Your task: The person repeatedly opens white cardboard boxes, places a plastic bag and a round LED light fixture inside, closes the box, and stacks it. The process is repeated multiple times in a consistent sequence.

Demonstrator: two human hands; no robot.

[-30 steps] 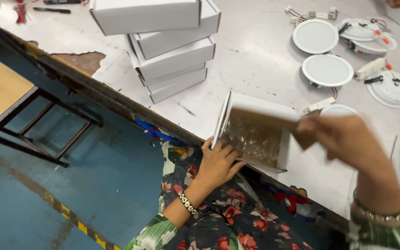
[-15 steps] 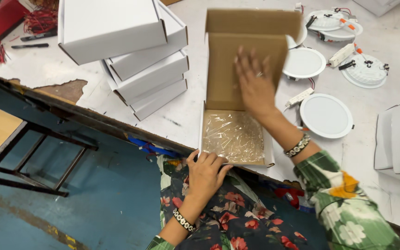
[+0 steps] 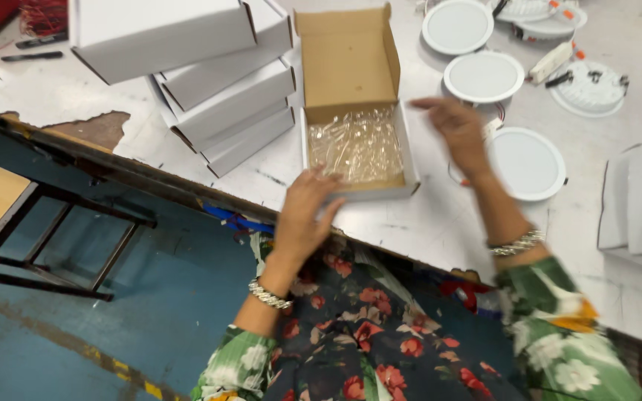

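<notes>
Centrally, one open cardboard box [image 3: 354,111] lined with clear plastic wrap [image 3: 357,146] lies on the desk [image 3: 440,223]; the left hand [image 3: 305,215] rests at its near wall, fingers [image 3: 319,182] loosely spread, and the right hand [image 3: 458,130] hovers just right of it, fingers extended, holding nothing. Left of the box stand four stacked closed white boxes [image 3: 217,82]; right of it lie three face-up round white lamps [image 3: 527,162].

matt cardboard box [image 3: 351,67], glossy crinkled plastic wrap [image 3: 356,146]
</notes>
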